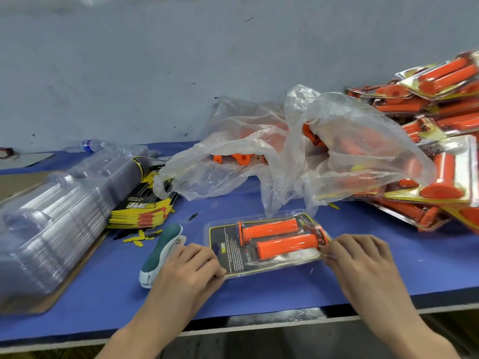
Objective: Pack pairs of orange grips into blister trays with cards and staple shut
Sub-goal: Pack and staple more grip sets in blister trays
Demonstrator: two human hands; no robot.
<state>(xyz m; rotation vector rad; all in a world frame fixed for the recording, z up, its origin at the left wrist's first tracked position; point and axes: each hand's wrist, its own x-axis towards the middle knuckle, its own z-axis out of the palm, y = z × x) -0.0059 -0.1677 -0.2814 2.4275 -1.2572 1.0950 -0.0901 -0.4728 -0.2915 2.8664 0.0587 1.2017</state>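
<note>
While flat, tray (226, 238) between 2 hands (193, 266) (359, 257)

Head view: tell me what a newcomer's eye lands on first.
The blister pack with two orange grips at centre front, its ends pinched by the left hand and right hand. Next, the heap of finished packs at far right and the crumpled clear bag behind the pack.

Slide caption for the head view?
Left hand and right hand hold a blister pack containing two orange grips; stapler alongside.

Blue-topped workbench (259, 294) against grey wall (155, 73) (scuffed, dark marks); even light.
</note>
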